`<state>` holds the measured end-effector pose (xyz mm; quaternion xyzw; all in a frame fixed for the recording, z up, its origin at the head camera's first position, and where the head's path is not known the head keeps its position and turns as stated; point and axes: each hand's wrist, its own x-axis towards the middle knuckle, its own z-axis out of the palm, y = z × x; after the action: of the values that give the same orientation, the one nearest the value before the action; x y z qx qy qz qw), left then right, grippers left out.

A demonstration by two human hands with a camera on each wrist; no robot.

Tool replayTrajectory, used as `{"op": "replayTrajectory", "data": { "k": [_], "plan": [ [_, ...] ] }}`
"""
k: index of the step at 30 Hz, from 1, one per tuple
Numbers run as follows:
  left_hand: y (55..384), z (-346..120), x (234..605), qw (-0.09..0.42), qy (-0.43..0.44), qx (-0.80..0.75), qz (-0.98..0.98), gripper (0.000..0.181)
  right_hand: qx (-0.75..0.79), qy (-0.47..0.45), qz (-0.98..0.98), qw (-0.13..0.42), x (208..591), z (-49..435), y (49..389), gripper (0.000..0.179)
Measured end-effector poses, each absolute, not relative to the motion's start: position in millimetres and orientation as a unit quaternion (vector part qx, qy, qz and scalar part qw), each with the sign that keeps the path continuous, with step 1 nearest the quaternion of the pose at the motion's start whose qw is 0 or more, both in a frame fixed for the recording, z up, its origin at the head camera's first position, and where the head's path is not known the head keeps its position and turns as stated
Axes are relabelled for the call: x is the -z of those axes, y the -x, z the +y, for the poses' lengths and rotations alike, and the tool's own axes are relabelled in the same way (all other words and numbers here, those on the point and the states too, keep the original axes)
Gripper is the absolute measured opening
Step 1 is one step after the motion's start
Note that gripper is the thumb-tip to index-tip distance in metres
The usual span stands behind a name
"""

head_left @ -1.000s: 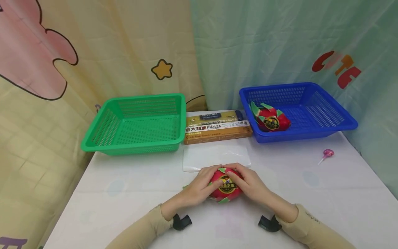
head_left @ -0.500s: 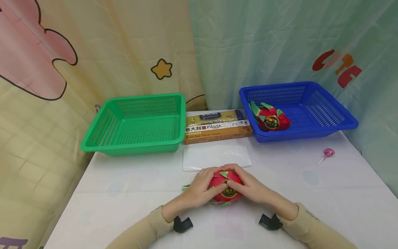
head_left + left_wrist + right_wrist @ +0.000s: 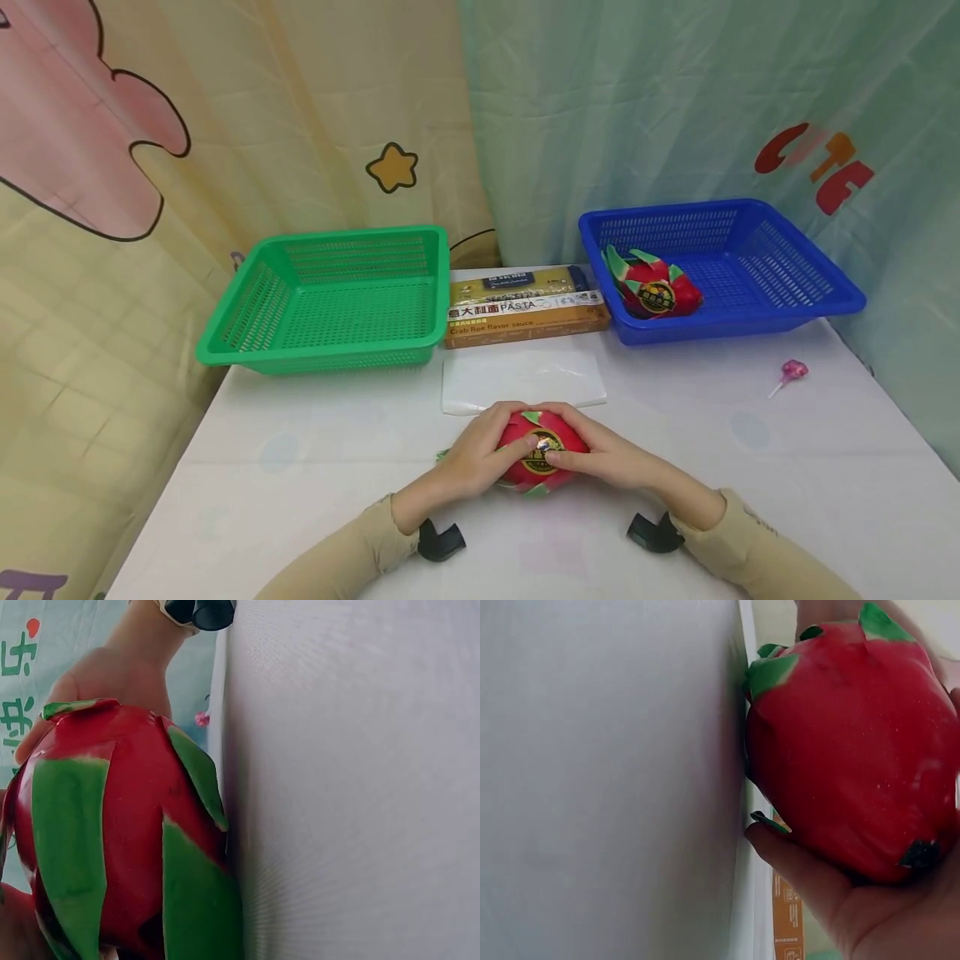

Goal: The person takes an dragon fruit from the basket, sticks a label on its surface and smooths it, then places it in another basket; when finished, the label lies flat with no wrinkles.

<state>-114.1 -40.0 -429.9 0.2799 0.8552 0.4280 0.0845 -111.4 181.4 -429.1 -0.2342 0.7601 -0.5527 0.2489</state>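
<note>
A red dragon fruit (image 3: pixel 558 423) with green scales and a black-and-gold sticker lies near the front middle of the white table. From the left, my left hand (image 3: pixel 476 454) grips it, thumb over the sticker. My right hand (image 3: pixel 615 457) holds its other side, with that thumb at the sticker's right edge and the fingers curved over the far side. In the left wrist view the scaly end of the dragon fruit (image 3: pixel 139 802) faces the camera. The right wrist view has the smoother end of the dragon fruit (image 3: pixel 847 742) resting against my right palm (image 3: pixel 885 915).
A flat white plastic sheet (image 3: pixel 521 379) lies beyond the hands. Behind it are a pasta box (image 3: pixel 525 325) and a yellow pasta pack (image 3: pixel 480 289). A green basket (image 3: pixel 337 364) stands left, a blue basket (image 3: pixel 720 325) right, holding another dragon fruit (image 3: pixel 678 296). A pink lollipop (image 3: pixel 793 369) lies right.
Between both hands the dragon fruit has shifted slightly and turned a little, its sticker first going nearer, then back leftward. My right thumb now lies lower on it. Baskets and packs are unchanged.
</note>
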Motion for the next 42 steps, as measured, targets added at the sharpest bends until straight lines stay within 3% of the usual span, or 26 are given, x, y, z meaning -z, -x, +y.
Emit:
{"op": "replayTrajectory", "data": {
  "k": [11,23,29,42],
  "plan": [
    [110.5,-35.4,430.2,0.06,-0.266,-0.419,0.866,0.045,0.585,0.256,0.727,0.252,427.6,178.2,106.7,0.049],
    [109.5,-35.3,431.5,0.025,-0.292,-0.389,0.873,0.046,0.586,0.244,0.743,0.21,429.9,172.9,104.0,0.042],
    [110.0,-35.1,429.4,0.022,-0.299,-0.376,0.877,0.047,0.593,0.264,0.738,0.184,431.5,172.2,104.5,0.04],
    [111.0,-38.1,429.0,0.037,-0.316,-0.367,0.874,0.043,0.556,0.269,0.761,0.198,430.2,175.0,106.3,0.036]
  ]
}}
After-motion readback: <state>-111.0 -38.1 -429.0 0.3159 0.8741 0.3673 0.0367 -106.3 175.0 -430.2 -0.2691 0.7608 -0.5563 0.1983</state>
